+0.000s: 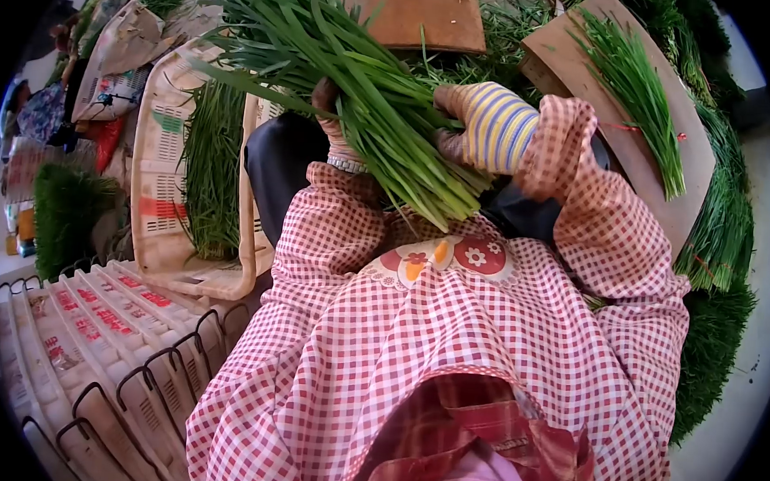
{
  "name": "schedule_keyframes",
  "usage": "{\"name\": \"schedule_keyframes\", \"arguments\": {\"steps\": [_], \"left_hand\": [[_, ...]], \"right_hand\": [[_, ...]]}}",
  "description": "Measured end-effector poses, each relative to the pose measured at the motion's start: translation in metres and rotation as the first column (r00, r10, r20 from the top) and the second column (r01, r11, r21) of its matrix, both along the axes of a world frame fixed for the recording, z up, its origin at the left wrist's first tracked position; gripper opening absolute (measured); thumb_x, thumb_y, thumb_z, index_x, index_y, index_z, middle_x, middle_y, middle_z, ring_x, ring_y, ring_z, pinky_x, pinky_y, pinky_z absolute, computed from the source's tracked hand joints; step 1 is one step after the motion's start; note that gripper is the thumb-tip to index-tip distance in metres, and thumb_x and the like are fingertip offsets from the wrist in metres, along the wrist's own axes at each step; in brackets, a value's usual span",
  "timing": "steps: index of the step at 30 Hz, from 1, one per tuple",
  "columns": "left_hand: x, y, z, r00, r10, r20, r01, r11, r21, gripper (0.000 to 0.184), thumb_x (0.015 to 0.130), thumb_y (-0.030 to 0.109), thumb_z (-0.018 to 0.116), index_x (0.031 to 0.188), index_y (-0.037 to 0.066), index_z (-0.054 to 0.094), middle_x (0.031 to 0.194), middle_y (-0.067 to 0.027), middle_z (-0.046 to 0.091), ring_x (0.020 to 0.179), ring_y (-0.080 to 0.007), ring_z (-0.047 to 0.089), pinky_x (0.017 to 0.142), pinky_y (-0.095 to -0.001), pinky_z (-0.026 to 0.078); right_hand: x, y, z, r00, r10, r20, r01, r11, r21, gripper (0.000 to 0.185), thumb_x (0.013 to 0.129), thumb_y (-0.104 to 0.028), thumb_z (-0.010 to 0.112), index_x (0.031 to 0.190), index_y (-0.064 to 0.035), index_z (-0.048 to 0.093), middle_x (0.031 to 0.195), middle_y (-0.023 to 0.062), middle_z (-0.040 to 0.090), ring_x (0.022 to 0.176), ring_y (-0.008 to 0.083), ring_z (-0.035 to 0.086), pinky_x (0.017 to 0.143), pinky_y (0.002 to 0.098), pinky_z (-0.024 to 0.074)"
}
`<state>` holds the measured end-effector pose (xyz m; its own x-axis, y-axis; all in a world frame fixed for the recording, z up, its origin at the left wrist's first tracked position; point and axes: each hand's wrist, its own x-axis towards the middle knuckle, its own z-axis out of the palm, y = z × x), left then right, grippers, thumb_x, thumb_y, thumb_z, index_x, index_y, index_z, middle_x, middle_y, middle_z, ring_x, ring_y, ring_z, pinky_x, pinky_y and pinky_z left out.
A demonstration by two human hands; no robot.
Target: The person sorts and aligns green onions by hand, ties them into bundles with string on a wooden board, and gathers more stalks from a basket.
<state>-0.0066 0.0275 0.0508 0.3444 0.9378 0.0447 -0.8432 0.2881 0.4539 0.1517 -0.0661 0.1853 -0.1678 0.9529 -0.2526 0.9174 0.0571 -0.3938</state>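
Observation:
A thick bunch of green garlic chives [367,91] lies slantwise above my lap, leaf tips toward the upper left and pale stem ends toward my apron. My left hand [331,133] is closed around its left side, with part of the fingers hidden behind the leaves. On the other side, my right hand [491,128], in a blue, yellow and white striped glove, has its fingers and thumb closed on the edge of the stems. Both sleeves are red-and-white checked.
To the right, a smaller chive bundle [640,101] rests on a tilted board [698,170]. A plastic crate [153,176] holding chives [215,162] stands left, above stacked crates [93,330]. Another board [423,16] lies ahead beside loose leaves [500,29]. More chives [714,354] line the right.

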Motion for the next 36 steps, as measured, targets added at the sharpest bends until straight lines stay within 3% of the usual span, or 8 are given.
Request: {"name": "schedule_keyframes", "arguments": {"steps": [2, 4, 7, 13, 22, 26, 30, 36], "left_hand": [[0.007, -0.013, 0.020, 0.899, -0.202, 0.389, 0.184, 0.979, 0.082, 0.047, 0.087, 0.043, 0.047, 0.119, 0.010, 0.055, 0.117, -0.0124, 0.058, 0.105, -0.0304, 0.057, 0.094, -0.0547, 0.041], [0.007, -0.007, 0.016, 0.931, -0.184, 0.315, 0.139, 0.977, 0.159, 0.048, 0.088, 0.044, 0.046, 0.122, 0.011, 0.054, 0.119, -0.0127, 0.057, 0.106, -0.0297, 0.056, 0.097, -0.0551, 0.037], [0.005, -0.004, 0.006, 0.930, -0.180, 0.319, 0.149, 0.982, 0.118, 0.049, 0.089, 0.044, 0.043, 0.123, 0.011, 0.053, 0.120, -0.0128, 0.056, 0.107, -0.0290, 0.056, 0.100, -0.0550, 0.033], [-0.006, 0.052, -0.044, 0.960, 0.275, -0.044, -0.260, 0.942, 0.211, 0.052, 0.083, 0.043, 0.058, 0.117, 0.004, 0.056, 0.114, -0.0136, 0.060, 0.099, -0.0285, 0.060, 0.084, -0.0435, 0.054], [-0.059, 0.071, 0.066, 0.945, 0.310, 0.109, -0.325, 0.927, 0.187, 0.053, 0.083, 0.045, 0.056, 0.118, 0.005, 0.056, 0.115, -0.0138, 0.060, 0.100, -0.0296, 0.060, 0.086, -0.0458, 0.052], [-0.071, 0.074, 0.091, 0.941, 0.323, 0.104, -0.338, 0.921, 0.194, 0.053, 0.083, 0.046, 0.056, 0.118, 0.006, 0.056, 0.115, -0.0138, 0.059, 0.100, -0.0300, 0.060, 0.086, -0.0468, 0.051], [-0.072, 0.066, 0.092, 0.951, 0.294, 0.097, -0.308, 0.931, 0.196, 0.054, 0.083, 0.047, 0.055, 0.118, 0.006, 0.057, 0.116, -0.0139, 0.059, 0.101, -0.0305, 0.060, 0.087, -0.0479, 0.051], [-0.057, 0.052, 0.072, 0.978, 0.168, 0.123, -0.190, 0.961, 0.200, 0.055, 0.082, 0.048, 0.054, 0.118, 0.007, 0.057, 0.116, -0.0140, 0.059, 0.101, -0.0312, 0.059, 0.088, -0.0494, 0.049]], "right_hand": [[0.007, 0.001, -0.003, 0.929, -0.159, -0.334, 0.089, 0.973, -0.215, 0.031, 0.079, -0.012, 0.062, 0.107, 0.0013, 0.057, 0.094, 0.0186, 0.065, 0.083, 0.0160, 0.059, 0.065, 0.0371, 0.0487], [0.007, -0.005, 0.007, 0.971, -0.064, -0.231, 0.038, 0.993, -0.114, 0.032, 0.081, -0.010, 0.059, 0.110, 0.0010, 0.057, 0.101, 0.0123, 0.065, 0.086, 0.0145, 0.057, 0.072, 0.0352, 0.0486], [0.014, -0.013, 0.000, 0.798, -0.138, -0.587, 0.022, 0.980, -0.200, 0.038, 0.080, -0.011, 0.059, 0.116, 0.0009, 0.055, 0.100, 0.0123, 0.064, 0.089, 0.0137, 0.055, 0.078, 0.0327, 0.0471], [0.018, -0.042, -0.001, 0.785, 0.003, -0.619, 0.038, 0.998, 0.054, 0.027, 0.076, -0.017, 0.061, 0.097, 0.0011, 0.058, 0.076, 0.0186, 0.060, 0.064, 0.0237, 0.054, 0.062, 0.0357, 0.0462], [0.047, -0.077, -0.032, 0.869, -0.122, -0.479, 0.135, 0.991, -0.009, 0.028, 0.074, -0.024, 0.062, 0.086, 0.0003, 0.054, 0.074, 0.0243, 0.058, 0.072, 0.0399, 0.059, 0.061, 0.0422, 0.0457], [0.051, -0.080, -0.057, 0.988, -0.019, 0.155, 0.034, 0.995, -0.096, 0.043, 0.074, -0.025, 0.067, 0.111, -0.0050, 0.056, 0.098, 0.0215, 0.060, 0.092, 0.0370, 0.059, 0.080, 0.0422, 0.0482], [0.023, -0.045, -0.004, 0.886, 0.313, -0.342, -0.049, 0.797, 0.602, 0.033, 0.077, -0.014, 0.063, 0.109, -0.0068, 0.057, 0.088, 0.0159, 0.062, 0.078, 0.0308, 0.061, 0.067, 0.0379, 0.0502], [-0.007, -0.019, 0.059, 0.844, 0.476, -0.249, -0.375, 0.854, 0.362, 0.034, 0.078, -0.012, 0.066, 0.112, -0.0083, 0.060, 0.095, 0.0165, 0.065, 0.085, 0.0312, 0.064, 0.073, 0.0374, 0.0506]]}}
